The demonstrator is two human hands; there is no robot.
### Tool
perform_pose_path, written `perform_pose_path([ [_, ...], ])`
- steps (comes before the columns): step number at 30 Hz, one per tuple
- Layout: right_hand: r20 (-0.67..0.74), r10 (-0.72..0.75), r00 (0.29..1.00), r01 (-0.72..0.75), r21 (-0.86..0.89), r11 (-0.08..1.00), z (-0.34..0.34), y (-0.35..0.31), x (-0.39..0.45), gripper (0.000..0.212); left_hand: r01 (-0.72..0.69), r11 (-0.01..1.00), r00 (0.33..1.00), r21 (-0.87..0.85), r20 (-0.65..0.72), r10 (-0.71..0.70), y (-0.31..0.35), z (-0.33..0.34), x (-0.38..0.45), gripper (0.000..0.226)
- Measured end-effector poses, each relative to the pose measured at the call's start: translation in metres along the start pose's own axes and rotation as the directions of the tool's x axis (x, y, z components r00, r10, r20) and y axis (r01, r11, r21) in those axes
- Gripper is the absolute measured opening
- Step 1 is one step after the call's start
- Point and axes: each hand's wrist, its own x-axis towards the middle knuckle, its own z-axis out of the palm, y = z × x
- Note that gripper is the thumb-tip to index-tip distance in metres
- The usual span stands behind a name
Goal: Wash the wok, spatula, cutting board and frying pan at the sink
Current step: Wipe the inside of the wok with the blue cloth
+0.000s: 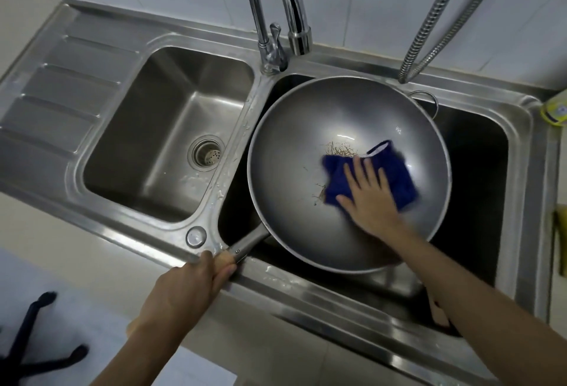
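Note:
A large grey wok (306, 140) lies over the right basin of the steel sink (233, 146), with brownish residue near its middle. My left hand (187, 287) grips the wok's wooden handle (225, 258) at the sink's front edge. Inside the wok lies a dark blue cloth (389, 170), and my right hand (368, 195) presses on it with straight, spread fingers. A wooden piece (440, 312), possibly the cutting board, peeks out under my right forearm. The spatula and frying pan are not visible.
The left basin (171, 128) has a drain strainer (206, 151), with a ribbed drainboard (58, 85) beside it. Two chrome faucets (276, 17) rise behind the divider; a metal hose (435, 17) hangs at the right. A yellow item (553, 111) sits on the right counter. A black chair base (33, 345) stands bottom left.

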Motion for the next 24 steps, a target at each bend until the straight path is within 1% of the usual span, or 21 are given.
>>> perform_pose_path([
  [2,0.048,-0.089,0.995,0.078,0.191,0.979,0.009,-0.042,-0.010,0.085,-0.008,1.000,1.000,0.011,-0.012,0.008,0.000,0.001,0.000,0.041],
  [4,0.092,-0.199,0.976,0.146,0.406,0.902,0.006,-0.077,-0.020,0.085,0.002,0.999,1.000,0.046,0.009,-0.002,0.000,0.000,0.000,0.043],
  [6,0.044,-0.282,0.958,0.207,0.576,0.791,0.004,-0.091,-0.027,0.072,0.004,0.998,1.000,0.060,0.024,-0.005,-0.001,0.000,0.002,0.044],
  [8,0.002,-0.336,0.942,0.252,0.657,0.711,0.004,-0.084,-0.030,0.068,-0.001,0.997,1.000,0.075,0.028,-0.001,-0.001,-0.001,0.002,0.044],
  [9,-0.001,-0.363,0.932,0.277,0.646,0.711,0.004,-0.075,-0.031,0.070,-0.001,0.997,1.000,0.079,0.028,-0.001,0.000,0.000,0.002,0.044],
  [10,0.001,-0.384,0.923,0.308,0.597,0.741,0.006,-0.065,-0.030,0.072,0.003,0.997,1.000,0.072,0.026,-0.004,0.000,0.001,0.002,0.045],
  [11,-0.001,-0.393,0.920,0.340,0.505,0.794,0.007,-0.053,-0.027,0.073,0.004,0.998,1.000,0.070,0.020,-0.005,0.000,0.001,0.003,0.045],
  [13,-0.062,-0.399,0.915,0.403,0.207,0.891,0.006,-0.024,-0.016,0.068,0.006,0.997,1.000,0.073,0.016,-0.007,-0.001,0.002,0.003,0.045],
  [14,-0.083,-0.365,0.927,0.370,0.043,0.928,0.004,-0.007,-0.009,0.063,0.006,0.998,1.000,0.061,0.011,-0.007,-0.001,0.004,0.003,0.045],
  [15,-0.109,-0.296,0.949,0.286,-0.095,0.953,0.000,0.011,-0.003,0.061,-0.001,0.999,1.000,0.039,-0.004,0.002,-0.002,0.005,0.003,0.045],
  [16,-0.125,-0.204,0.971,0.177,-0.193,0.965,-0.006,0.029,0.003,0.063,-0.011,1.000,1.000,0.025,-0.019,0.011,-0.003,0.006,0.002,0.045],
  [17,-0.149,-0.107,0.983,0.066,-0.256,0.964,-0.012,0.046,0.007,0.065,-0.016,1.000,1.000,0.024,-0.026,0.017,-0.003,0.008,0.002,0.047],
  [19,-0.185,0.025,0.982,-0.086,-0.330,0.940,-0.023,0.065,0.009,0.064,-0.026,0.999,0.999,0.042,-0.042,0.028,-0.005,0.009,0.004,0.056],
  [21,-0.186,0.094,0.978,-0.150,-0.318,0.936,-0.025,0.060,0.012,0.063,-0.029,0.998,0.997,0.052,-0.067,0.033,-0.003,0.006,0.004,0.062],
  [22,-0.178,0.124,0.976,-0.170,-0.268,0.948,-0.023,0.050,0.015,0.062,-0.027,0.998,0.998,0.054,-0.063,0.030,-0.002,0.005,0.003,0.060],
  [24,-0.144,0.160,0.977,-0.176,-0.102,0.979,-0.014,0.020,0.020,0.059,-0.022,1.000,0.996,0.018,-0.084,0.023,0.001,0.002,0.001,0.054],
])
